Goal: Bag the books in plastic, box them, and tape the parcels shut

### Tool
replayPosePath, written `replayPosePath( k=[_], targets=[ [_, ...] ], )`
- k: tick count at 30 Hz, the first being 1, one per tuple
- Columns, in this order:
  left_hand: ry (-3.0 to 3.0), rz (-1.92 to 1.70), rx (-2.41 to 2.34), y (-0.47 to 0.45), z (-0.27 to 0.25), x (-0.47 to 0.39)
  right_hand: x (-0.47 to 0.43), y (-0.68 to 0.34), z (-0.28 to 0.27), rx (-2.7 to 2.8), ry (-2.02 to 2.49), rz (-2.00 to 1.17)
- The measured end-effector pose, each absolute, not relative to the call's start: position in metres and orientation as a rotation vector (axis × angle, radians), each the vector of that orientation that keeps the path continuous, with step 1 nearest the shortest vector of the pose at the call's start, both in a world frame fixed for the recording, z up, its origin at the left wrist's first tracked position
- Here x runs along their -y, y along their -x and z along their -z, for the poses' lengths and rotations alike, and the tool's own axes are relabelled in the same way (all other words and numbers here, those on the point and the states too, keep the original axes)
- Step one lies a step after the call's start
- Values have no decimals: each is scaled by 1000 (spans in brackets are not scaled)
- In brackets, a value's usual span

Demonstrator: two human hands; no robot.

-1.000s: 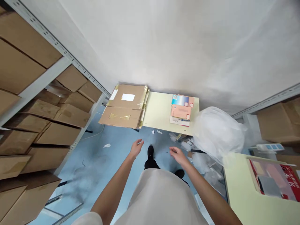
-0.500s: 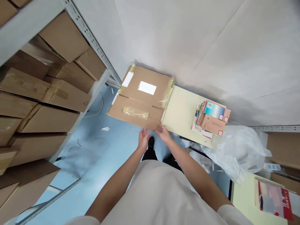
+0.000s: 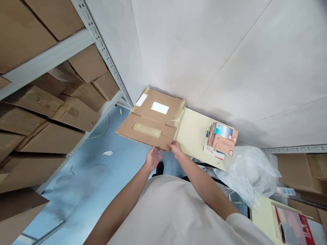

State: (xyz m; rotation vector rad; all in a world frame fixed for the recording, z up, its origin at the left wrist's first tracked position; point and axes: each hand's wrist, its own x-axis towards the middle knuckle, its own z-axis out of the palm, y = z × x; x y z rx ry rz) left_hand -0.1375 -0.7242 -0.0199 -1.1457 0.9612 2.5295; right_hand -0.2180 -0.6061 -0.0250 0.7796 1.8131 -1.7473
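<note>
A flattened cardboard box (image 3: 153, 119) with white labels and yellowed tape lies on the left end of a pale yellow table (image 3: 191, 132). Its near edge sticks out over the floor. My right hand (image 3: 175, 149) pinches the near right corner of the cardboard, fingers bent over its edge. At the middle of the near edge, my left hand (image 3: 153, 158) has its palm turned up and its fingers spread, with the fingertips at or just under the cardboard. Whether those fingertips touch it, I cannot tell.
A stack of booklets (image 3: 221, 137) sits on the table's right part. Beside it hangs a clear plastic bag (image 3: 251, 173). Shelving packed with cardboard boxes (image 3: 51, 136) stands on the left. A white scrap (image 3: 107, 153) lies on the blue floor. Another pale table (image 3: 260, 217) is at lower right.
The view has tilted and shifted, so the table sits lower in the picture. My right hand has closed on the cardboard's corner. My left hand has turned palm up with its fingers spreading.
</note>
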Motion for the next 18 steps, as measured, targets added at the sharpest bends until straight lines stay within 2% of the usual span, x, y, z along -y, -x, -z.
replayPosePath(
  k=[5, 11, 18],
  targets=[
    [1116, -2620, -1057, 149, -1, 741, 608, 224, -2, -1688, -616, 1893],
    [1441, -2860, -1182, 168, -20, 799, 579, 198, -27, -1552, -327, 2004],
    [1310, -3025, -1456, 166, -34, 813, 548, 155, -1, -1849, -317, 1714]
  ],
)
